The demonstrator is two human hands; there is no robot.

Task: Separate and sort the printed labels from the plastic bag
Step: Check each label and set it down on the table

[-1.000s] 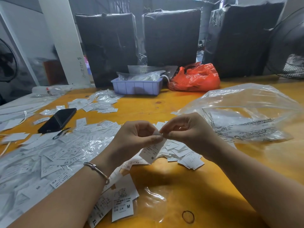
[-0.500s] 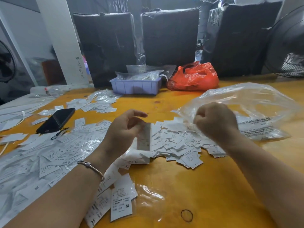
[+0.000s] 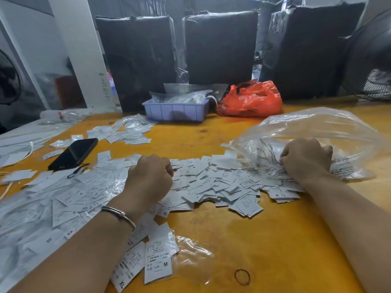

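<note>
A heap of small white printed labels (image 3: 222,182) lies on the yellow table (image 3: 264,240), spilling from the mouth of a clear plastic bag (image 3: 317,125) at the right. My right hand (image 3: 306,159) grips the crumpled, printed edge of that bag and holds it down on the table. At the heap's left end my left hand (image 3: 150,178) rests with its fingers curled down into the labels; what they pinch is hidden under the hand. More labels marked with sizes (image 3: 63,197) lie spread on plastic to the left. A label marked M (image 3: 158,263) lies near my left forearm.
A black phone (image 3: 74,153) lies at the left among labels. At the back stand a purple tray (image 3: 175,112) of bagged items, an orange bag (image 3: 249,100) and black wrapped packages (image 3: 220,47). A fan (image 3: 374,60) stands far right. A rubber band (image 3: 242,277) lies near the front.
My hands parted from the label they held together. The left hand carried a label down to the heap. The right hand moved right and took hold of the bag.
</note>
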